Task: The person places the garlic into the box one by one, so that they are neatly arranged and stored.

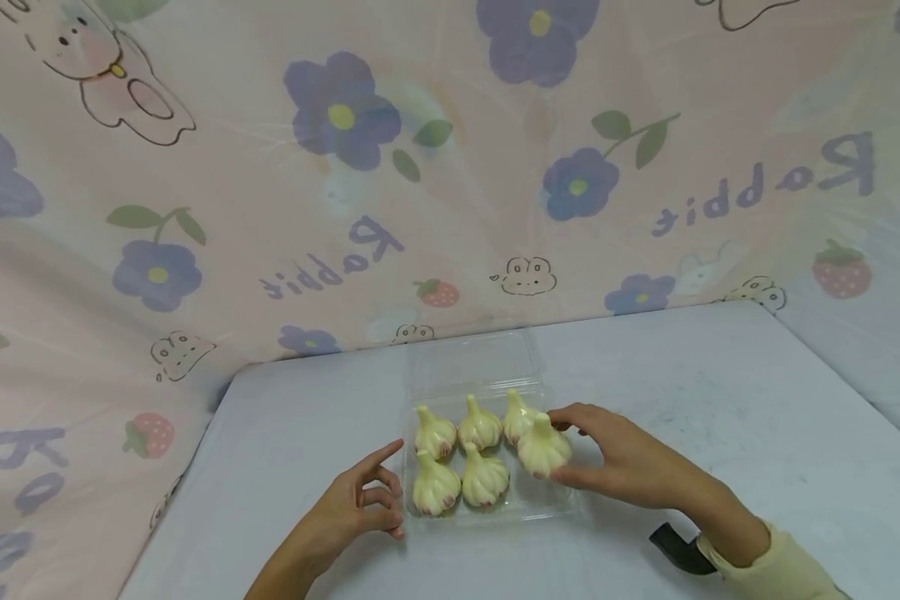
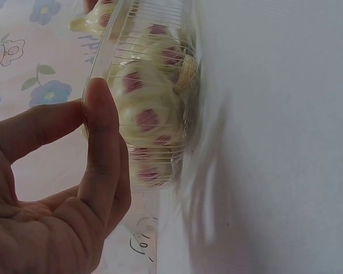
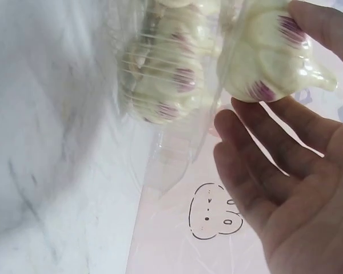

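A clear plastic box with its lid folded back lies on the table, and several garlic bulbs stand in it in two rows. My left hand is at the box's left side; in the left wrist view its thumb and a finger pinch the rim. My right hand holds another garlic bulb between thumb and fingers, stem up, over the right end of the front row. In the right wrist view this held bulb is above the box's rim, its purple marks showing.
A white-covered table carries the box. Behind it hangs a pink curtain printed with flowers and rabbits. A black curved object sits beside my right wrist, near the cream sleeve.
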A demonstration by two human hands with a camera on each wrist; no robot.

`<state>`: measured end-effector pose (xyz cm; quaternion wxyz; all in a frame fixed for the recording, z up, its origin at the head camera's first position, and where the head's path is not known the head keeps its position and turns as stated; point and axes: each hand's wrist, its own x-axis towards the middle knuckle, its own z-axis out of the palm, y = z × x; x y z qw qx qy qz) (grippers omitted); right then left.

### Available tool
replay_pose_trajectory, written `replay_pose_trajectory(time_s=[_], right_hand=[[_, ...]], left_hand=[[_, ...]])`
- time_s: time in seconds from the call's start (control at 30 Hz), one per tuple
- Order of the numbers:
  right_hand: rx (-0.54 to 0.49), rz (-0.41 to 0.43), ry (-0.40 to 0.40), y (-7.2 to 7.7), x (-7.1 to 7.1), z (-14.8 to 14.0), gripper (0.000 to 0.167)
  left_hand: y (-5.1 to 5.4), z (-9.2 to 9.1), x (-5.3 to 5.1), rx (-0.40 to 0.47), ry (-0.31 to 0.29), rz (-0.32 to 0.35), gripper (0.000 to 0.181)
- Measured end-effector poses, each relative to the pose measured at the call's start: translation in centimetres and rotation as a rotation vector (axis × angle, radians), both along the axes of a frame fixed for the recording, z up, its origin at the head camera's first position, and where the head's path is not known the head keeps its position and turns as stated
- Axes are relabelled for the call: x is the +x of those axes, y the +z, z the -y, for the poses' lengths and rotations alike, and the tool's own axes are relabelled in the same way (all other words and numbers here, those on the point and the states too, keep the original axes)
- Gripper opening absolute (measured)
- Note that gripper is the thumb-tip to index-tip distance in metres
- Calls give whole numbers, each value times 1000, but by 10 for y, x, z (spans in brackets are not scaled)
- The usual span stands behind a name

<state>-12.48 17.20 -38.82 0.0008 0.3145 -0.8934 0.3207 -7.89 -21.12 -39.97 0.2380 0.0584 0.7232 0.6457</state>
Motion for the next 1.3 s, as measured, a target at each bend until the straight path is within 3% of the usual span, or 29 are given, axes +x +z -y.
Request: replay_pose_trajectory(time_s=[0.33,0.77,1.3], right_hand=[[32,-47,-18,-8,2,7,61],[87,-91,12,-14,-1,21,51],[243,-124,8,-7,-1,24,49]], left_hand=[[1,1,0,14,-14,-16,92],[1,2,-1,0,-18,-19,93],[-1,0,0,15,-17,-24,93]])
